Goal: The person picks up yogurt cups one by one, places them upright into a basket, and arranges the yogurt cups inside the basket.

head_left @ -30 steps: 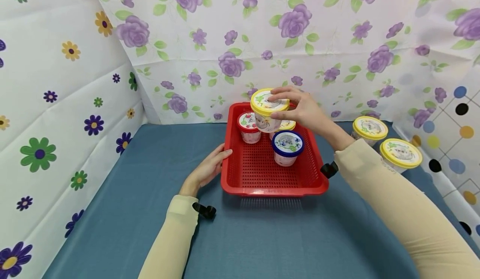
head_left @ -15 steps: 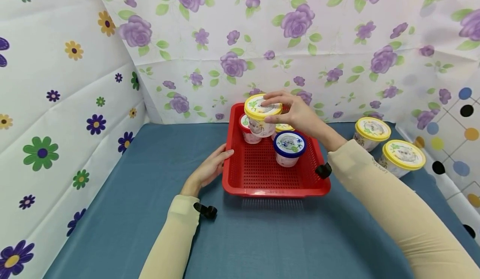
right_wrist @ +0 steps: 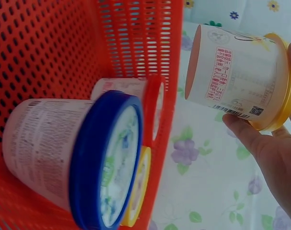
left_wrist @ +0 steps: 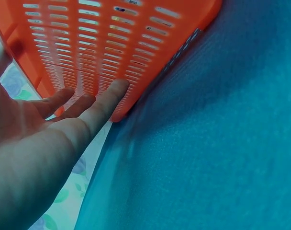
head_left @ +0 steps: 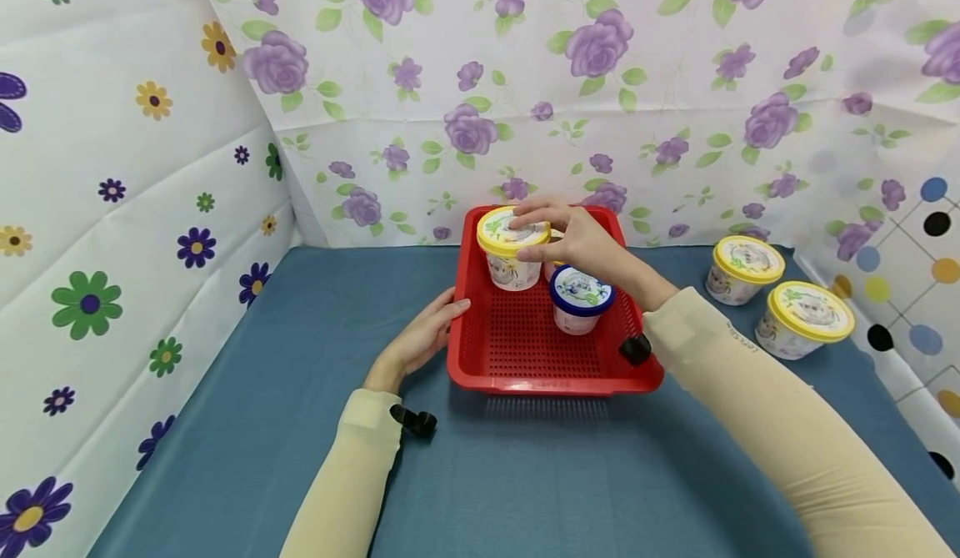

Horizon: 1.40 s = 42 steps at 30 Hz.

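Observation:
In the head view, my right hand point(head_left: 577, 245) holds a yellow-lidded ice cream tub point(head_left: 513, 273) by its lid, thumb on the near side. The tub is over the back left of a red plastic basket point(head_left: 555, 384); the right wrist view shows its base above the rim. My left hand point(head_left: 422, 339) grips the basket's left side, thumb at the rim and fingers along the slotted outer wall. Inside stand a blue-lidded tub point(head_left: 581, 295), a red-lidded tub point(right_wrist: 155, 110) and another yellow-lidded tub point(right_wrist: 139, 189). From the head, the held tub hides the red-lidded one.
Two more yellow-lidded tubs point(head_left: 746, 268) point(head_left: 801, 324) stand on the blue tablecloth point(head_left: 525, 475) at the right. Behind the basket rises a wall of flowered sheeting point(head_left: 420, 57), and patterned sheets close off both sides.
My right hand has carried the tub left and downward, from the basket's middle to over the red-lidded tub. My left hand keeps its place on the basket's side.

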Each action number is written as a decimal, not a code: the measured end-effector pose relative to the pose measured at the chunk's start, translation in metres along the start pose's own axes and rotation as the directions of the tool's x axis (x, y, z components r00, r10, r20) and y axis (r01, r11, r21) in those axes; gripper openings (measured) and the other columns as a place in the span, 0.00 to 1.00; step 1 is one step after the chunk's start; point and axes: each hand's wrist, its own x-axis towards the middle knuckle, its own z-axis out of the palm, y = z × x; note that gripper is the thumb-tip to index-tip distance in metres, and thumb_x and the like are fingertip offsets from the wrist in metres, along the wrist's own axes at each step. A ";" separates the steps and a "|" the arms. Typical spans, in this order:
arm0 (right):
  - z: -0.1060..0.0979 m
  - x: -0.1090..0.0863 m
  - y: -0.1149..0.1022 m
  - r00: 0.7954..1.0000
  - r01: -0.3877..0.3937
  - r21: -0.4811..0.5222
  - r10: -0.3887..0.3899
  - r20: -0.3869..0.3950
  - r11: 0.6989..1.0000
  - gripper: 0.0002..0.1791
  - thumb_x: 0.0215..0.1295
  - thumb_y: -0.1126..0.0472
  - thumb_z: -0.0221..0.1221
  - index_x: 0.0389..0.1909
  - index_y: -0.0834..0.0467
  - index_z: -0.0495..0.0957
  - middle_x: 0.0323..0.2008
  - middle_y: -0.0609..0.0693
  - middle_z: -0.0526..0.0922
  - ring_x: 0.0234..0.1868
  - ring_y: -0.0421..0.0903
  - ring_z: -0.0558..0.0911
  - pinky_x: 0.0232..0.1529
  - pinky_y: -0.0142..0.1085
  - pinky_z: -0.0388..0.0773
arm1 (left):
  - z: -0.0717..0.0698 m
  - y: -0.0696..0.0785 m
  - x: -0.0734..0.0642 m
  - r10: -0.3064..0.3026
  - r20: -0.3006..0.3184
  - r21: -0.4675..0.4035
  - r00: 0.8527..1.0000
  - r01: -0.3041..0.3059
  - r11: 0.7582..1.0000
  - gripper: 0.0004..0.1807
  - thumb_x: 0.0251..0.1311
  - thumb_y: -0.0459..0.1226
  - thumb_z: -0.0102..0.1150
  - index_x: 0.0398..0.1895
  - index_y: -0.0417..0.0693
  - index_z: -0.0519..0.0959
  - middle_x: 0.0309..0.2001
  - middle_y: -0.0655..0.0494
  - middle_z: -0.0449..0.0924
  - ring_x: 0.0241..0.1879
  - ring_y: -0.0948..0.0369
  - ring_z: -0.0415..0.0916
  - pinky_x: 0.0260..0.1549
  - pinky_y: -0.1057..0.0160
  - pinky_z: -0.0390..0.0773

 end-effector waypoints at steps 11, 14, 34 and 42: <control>0.008 0.002 0.008 0.994 -0.049 -0.047 0.053 0.097 0.998 0.27 0.62 0.49 0.74 0.63 0.46 0.83 0.71 0.42 0.72 0.66 0.47 0.73 0.51 0.46 0.81 | 0.000 -0.001 0.000 -0.021 -0.017 0.010 1.000 0.021 1.000 0.34 0.78 0.49 0.49 0.82 0.52 0.54 0.75 0.45 0.65 0.71 0.46 0.70 0.67 0.46 0.73; 0.010 0.002 0.009 0.991 -0.064 -0.044 0.069 0.113 0.997 0.27 0.63 0.50 0.73 0.63 0.47 0.83 0.72 0.43 0.71 0.68 0.48 0.72 0.56 0.48 0.79 | 0.000 -0.002 -0.001 -0.020 -0.019 0.010 1.000 0.020 1.000 0.34 0.78 0.49 0.49 0.82 0.52 0.54 0.75 0.45 0.66 0.70 0.46 0.70 0.67 0.46 0.73; 0.030 0.002 0.033 0.979 -0.066 -0.098 0.084 0.187 0.993 0.21 0.64 0.53 0.72 0.58 0.51 0.86 0.70 0.49 0.72 0.72 0.51 0.67 0.67 0.53 0.73 | 0.000 -0.002 0.000 -0.017 -0.014 0.003 1.000 0.017 1.000 0.34 0.79 0.48 0.48 0.81 0.51 0.55 0.74 0.46 0.67 0.69 0.46 0.71 0.66 0.47 0.75; 0.034 0.003 0.037 0.976 -0.063 -0.105 0.083 0.200 0.992 0.24 0.60 0.56 0.74 0.58 0.53 0.86 0.70 0.52 0.73 0.72 0.52 0.67 0.67 0.55 0.72 | -0.001 -0.002 0.002 -0.013 -0.015 0.006 1.000 0.013 1.000 0.34 0.78 0.49 0.49 0.81 0.52 0.55 0.74 0.47 0.67 0.69 0.46 0.71 0.64 0.49 0.76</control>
